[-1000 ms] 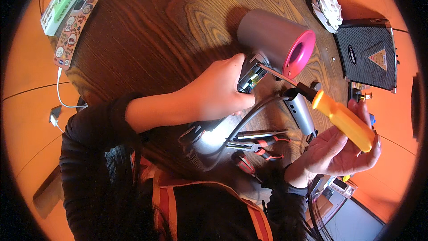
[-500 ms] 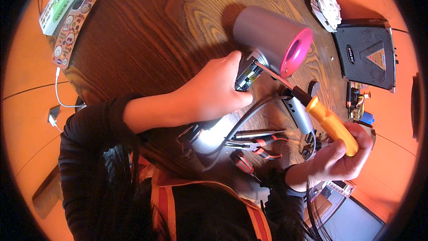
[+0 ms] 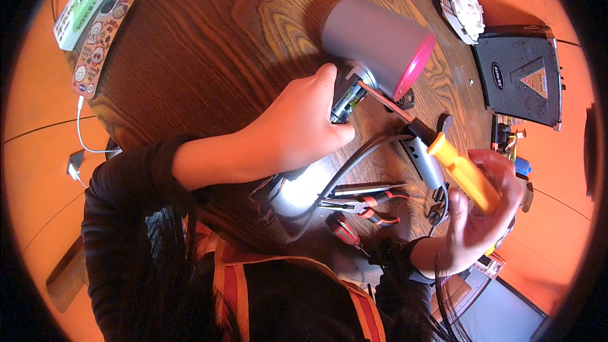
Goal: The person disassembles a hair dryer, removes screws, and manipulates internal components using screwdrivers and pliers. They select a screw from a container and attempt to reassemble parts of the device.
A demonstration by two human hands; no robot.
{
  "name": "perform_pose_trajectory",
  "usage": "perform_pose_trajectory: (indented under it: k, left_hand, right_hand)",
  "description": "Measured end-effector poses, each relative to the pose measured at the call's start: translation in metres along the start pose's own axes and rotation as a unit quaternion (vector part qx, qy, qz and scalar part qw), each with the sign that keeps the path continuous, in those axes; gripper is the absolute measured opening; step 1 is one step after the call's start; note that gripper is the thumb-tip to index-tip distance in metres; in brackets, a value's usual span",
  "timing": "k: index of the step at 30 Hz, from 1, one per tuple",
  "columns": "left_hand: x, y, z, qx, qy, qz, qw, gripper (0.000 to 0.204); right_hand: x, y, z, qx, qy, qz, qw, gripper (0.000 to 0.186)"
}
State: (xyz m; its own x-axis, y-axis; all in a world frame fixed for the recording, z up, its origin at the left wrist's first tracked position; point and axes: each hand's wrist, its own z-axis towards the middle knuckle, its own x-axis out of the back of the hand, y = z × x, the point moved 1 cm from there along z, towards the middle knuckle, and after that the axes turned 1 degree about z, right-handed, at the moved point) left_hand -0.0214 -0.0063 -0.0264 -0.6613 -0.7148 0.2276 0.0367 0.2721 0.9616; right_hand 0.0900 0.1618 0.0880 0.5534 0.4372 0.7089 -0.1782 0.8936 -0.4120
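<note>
A grey hair dryer [image 3: 377, 41] with a pink-rimmed end lies tilted on the wooden table. My left hand [image 3: 297, 123] is closed round its handle, where an opening bares a green and black circuit part [image 3: 347, 104]. The yellow-handled screwdriver [image 3: 465, 174] slants across from the right, its tip at the top of that opening. My right hand [image 3: 484, 209] holds the screwdriver by the end of its handle, with fingers curled loosely about it. Whether the tip touches a screw is too small to tell.
Nearer me lie pliers [image 3: 380, 210] with red and black grips, a slim pointed tool [image 3: 367, 189] and a small red tool [image 3: 345, 231]. A grey cylinder [image 3: 424, 161] with a cable stands right of them. A black case [image 3: 519, 79] is far right; a phone [image 3: 101, 44] charges at left.
The hair dryer's head has tipped slightly left and away. My right hand has shifted lower on the screwdriver, its fingers looser; the tip stays by the opening.
</note>
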Motion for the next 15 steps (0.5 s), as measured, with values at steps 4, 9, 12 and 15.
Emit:
perform_pose_trajectory:
  k: [4, 9, 12, 15]
  left_hand:
    - [-0.005, -0.001, 0.001, -0.093, 0.06, 0.006, 0.994, 0.046]
    - [-0.002, -0.003, -0.001, 0.0, 0.01, -0.028, 1.0, 0.047]
    - [-0.003, -0.001, -0.001, -0.005, 0.006, -0.063, 0.998, 0.044]
    - [-0.004, -0.001, -0.001, -0.034, 0.019, -0.036, 0.999, 0.04]
  right_hand:
    - [-0.002, -0.007, -0.004, -0.061, -0.038, -0.023, 0.997, 0.03]
    - [-0.011, -0.008, -0.004, -0.096, 0.045, 0.094, 0.99, 0.039]
    - [-0.01, -0.01, -0.003, -0.068, 0.02, 0.029, 0.997, 0.043]
    - [-0.007, -0.011, -0.004, -0.08, 0.045, -0.003, 0.996, 0.046]
